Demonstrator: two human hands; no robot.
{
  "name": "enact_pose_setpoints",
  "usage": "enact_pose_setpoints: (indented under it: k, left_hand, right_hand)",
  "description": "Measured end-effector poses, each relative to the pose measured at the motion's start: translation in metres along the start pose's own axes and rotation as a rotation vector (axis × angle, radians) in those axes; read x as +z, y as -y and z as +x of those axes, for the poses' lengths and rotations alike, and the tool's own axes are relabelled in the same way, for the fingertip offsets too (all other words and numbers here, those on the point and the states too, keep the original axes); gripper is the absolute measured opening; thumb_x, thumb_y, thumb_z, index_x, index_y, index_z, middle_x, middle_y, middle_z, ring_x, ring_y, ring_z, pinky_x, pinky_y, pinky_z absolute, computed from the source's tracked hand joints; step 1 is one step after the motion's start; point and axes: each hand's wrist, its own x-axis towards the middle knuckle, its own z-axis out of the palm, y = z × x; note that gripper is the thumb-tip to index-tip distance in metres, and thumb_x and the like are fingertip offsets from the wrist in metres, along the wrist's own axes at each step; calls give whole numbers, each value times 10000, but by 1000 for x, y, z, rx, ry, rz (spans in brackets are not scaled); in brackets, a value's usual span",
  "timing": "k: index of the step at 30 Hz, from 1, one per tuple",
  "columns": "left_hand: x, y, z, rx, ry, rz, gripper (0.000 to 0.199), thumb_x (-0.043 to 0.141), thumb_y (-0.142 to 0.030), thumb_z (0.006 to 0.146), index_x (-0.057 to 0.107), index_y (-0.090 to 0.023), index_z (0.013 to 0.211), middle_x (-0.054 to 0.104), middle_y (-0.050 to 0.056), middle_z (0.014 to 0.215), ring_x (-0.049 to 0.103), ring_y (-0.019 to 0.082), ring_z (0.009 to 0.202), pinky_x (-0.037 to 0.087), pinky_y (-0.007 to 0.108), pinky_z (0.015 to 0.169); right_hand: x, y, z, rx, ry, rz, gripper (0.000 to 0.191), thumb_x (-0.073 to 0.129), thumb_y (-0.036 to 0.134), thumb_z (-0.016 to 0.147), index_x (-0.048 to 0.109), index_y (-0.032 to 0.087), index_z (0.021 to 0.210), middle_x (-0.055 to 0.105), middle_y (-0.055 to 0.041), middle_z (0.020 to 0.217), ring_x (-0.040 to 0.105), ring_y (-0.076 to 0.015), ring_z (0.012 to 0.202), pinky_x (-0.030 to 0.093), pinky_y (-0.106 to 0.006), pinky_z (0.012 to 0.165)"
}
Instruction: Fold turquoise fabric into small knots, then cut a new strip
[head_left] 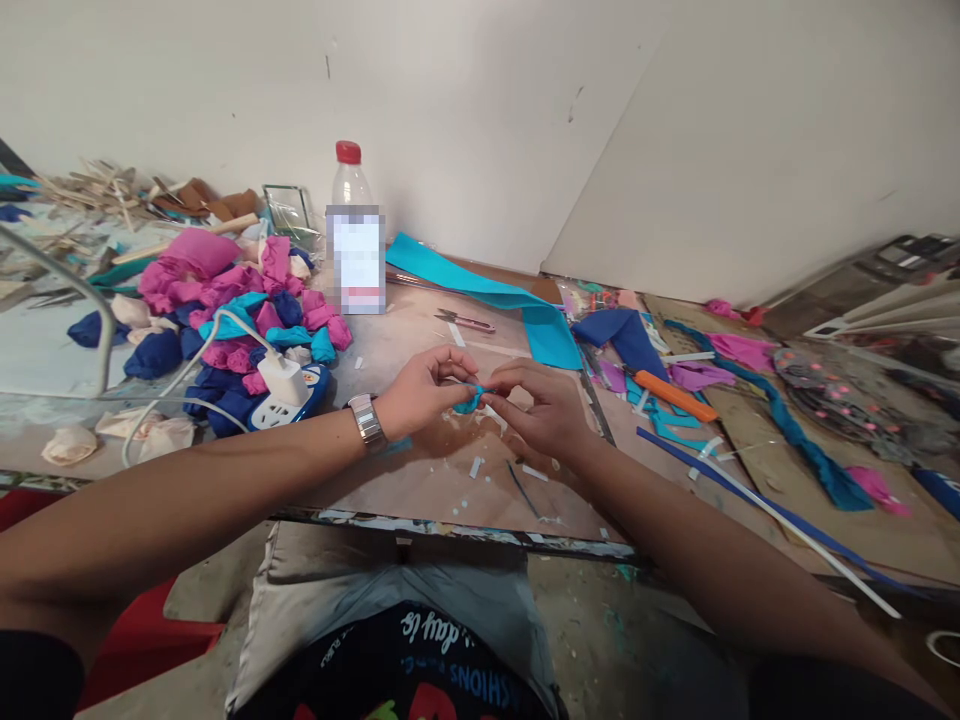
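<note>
My left hand [429, 396], with a metal watch at its wrist, pinches the left side of a small turquoise fabric piece [468, 400]. The fingers of my right hand [541, 402] close on the same piece from the right, so the two hands nearly meet above the table [427, 490]. Behind them lie pink-handled thread snips [466, 321]. A long turquoise fabric strip [480, 288] runs from the bottle toward the right, its end folded down beside my right hand. Small white strips and a thin dark piece lie below the hands.
At left, a pile of pink, blue and turquoise fabric bundles [225, 290] surrounds a power strip [306, 400] with a white charger and cable. A red-capped bottle [351, 185] stands at the back. An orange-handled cutter [675, 396], fabric scraps and cardboard [757, 440] lie at right.
</note>
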Motion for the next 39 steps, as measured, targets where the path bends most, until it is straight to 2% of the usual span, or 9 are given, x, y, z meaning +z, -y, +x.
enact_pose_setpoints:
  k: [4, 9, 14, 21, 29, 39]
  left_hand:
    - [-1, -1, 0, 13, 8, 48, 300, 818, -196, 709, 613, -147, 923, 697, 6, 836, 622, 84, 657, 479, 225, 639]
    - [-1, -1, 0, 16, -1, 47, 286, 824, -186, 691, 613, -150, 880, 686, -3, 797, 627, 90, 667, 476, 218, 631]
    - [0, 1, 0, 39, -14, 61, 257, 806, -185, 703, 621, -148, 877, 687, -5, 800, 604, 79, 648, 469, 217, 625]
    - [0, 0, 0, 56, -25, 42, 318, 863, -206, 696, 598, -152, 864, 690, -2, 770, 639, 100, 677, 480, 227, 642]
    - [0, 2, 0, 51, -1, 15, 341, 890, -178, 679, 615, -142, 877, 709, 6, 805, 672, 102, 717, 527, 238, 687]
    - [2, 3, -1, 29, 45, 15, 350, 899, -163, 677, 614, -135, 877, 686, -7, 805, 664, 92, 711, 547, 236, 689]
  right_hand:
    - [0, -3, 0, -7, 14, 0, 99, 750, 331, 941, 784, 243, 968, 784, -53, 912, 716, -179, 783, 583, -322, 727]
    - [1, -3, 0, 55, 58, 23, 129, 751, 351, 937, 776, 224, 939, 783, -44, 848, 702, -162, 730, 559, -294, 681]
    - [5, -5, -3, 191, 71, 135, 216, 768, 401, 913, 771, 200, 992, 789, -53, 859, 708, -163, 735, 557, -278, 655]
    - [11, -10, -6, 375, 43, 378, 352, 810, 474, 864, 750, 192, 1064, 794, -71, 960, 725, -172, 784, 589, -303, 709]
    - [11, -5, -4, 430, 30, 506, 319, 834, 456, 848, 754, 214, 1039, 784, -62, 979, 738, -193, 846, 603, -329, 765]
    - [11, -4, -5, 433, 30, 437, 316, 818, 450, 852, 754, 209, 1044, 780, -63, 957, 722, -191, 831, 585, -333, 746]
